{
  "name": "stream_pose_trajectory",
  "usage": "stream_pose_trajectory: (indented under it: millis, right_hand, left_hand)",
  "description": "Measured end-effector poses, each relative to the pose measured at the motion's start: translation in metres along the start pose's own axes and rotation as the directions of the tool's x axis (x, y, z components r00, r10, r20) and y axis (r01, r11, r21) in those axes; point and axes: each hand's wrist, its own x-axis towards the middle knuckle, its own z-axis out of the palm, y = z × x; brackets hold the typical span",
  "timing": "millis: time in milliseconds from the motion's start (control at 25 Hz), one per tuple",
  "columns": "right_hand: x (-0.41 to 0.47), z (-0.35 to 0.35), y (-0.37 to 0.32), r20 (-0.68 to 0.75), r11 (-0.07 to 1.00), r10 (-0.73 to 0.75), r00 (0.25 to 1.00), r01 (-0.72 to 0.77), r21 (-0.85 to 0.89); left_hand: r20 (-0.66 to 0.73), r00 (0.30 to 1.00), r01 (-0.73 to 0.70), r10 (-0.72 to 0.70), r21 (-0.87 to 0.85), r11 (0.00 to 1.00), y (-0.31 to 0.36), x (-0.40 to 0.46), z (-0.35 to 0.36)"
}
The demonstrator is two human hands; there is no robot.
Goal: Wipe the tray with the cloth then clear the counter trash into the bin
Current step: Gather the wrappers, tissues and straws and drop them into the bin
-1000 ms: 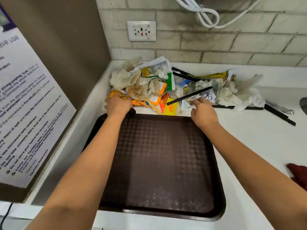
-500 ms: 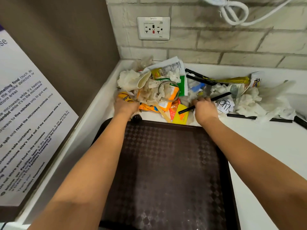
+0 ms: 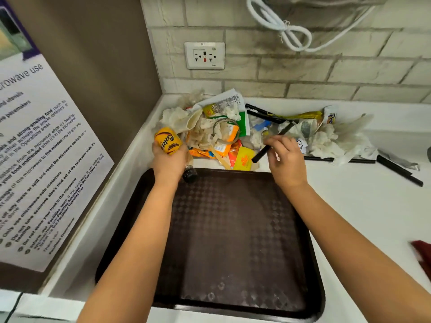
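I am gripping the light, rigid yellow-labelled bottle with left hand fingers curled mid-body; right hand fingers pinching the thin black straw.

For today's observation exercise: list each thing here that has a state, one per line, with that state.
Left hand: grips the bottle.
Right hand: pinches a black stick.
Bottle: lifted, tilted, black cap on and pointing down.
Stick: raised, slanted.
Tray: flat on the counter, nothing on it.
Trash: piled in the corner.
Socket: nothing plugged in.
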Motion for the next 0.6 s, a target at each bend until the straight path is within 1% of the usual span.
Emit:
stream_pose_trajectory:
  millis: [40, 120, 240, 320, 440, 520, 600]
  right_hand:
    - [-0.007, -0.009, -0.008, -0.050, 0.994, 0.083, 0.995, -0.079, 0.076]
    - [-0.021, -0.028, -0.020, -0.094, 0.945, 0.271, 0.958, -0.247, 0.215]
    - [-0.041, -0.062, -0.042, -0.156, 0.835, 0.479, 0.864, -0.392, 0.386]
    - [-0.057, -0.086, -0.060, -0.216, 0.773, 0.566, 0.796, -0.421, 0.474]
    - [-0.086, -0.120, -0.085, -0.286, 0.708, 0.650, 0.704, -0.423, 0.566]
    - [-0.103, -0.140, -0.096, -0.319, 0.689, 0.668, 0.672, -0.395, 0.608]
    - [-0.121, -0.159, -0.105, -0.358, 0.705, 0.657, 0.664, -0.372, 0.603]
  left_hand:
    - [0.065, 0.997, -0.031, 0.033, -0.020, 0.999, 0.001, -0.016, -0.001]
    - [0.197, 0.977, -0.068, 0.083, -0.082, 0.994, 0.003, -0.046, -0.001]
    - [0.348, 0.926, -0.109, 0.148, -0.128, 0.986, 0.006, -0.087, -0.004]
    - [0.450, 0.879, -0.108, 0.157, -0.133, 0.985, 0.004, -0.110, -0.010]
    - [0.631, 0.769, -0.003, 0.100, -0.153, 0.988, -0.001, -0.141, -0.019]
    - [0.718, 0.691, 0.049, 0.089, -0.169, 0.984, -0.006, -0.160, -0.024]
    - [0.771, 0.628, 0.034, 0.109, -0.168, 0.985, -0.016, -0.182, -0.029]
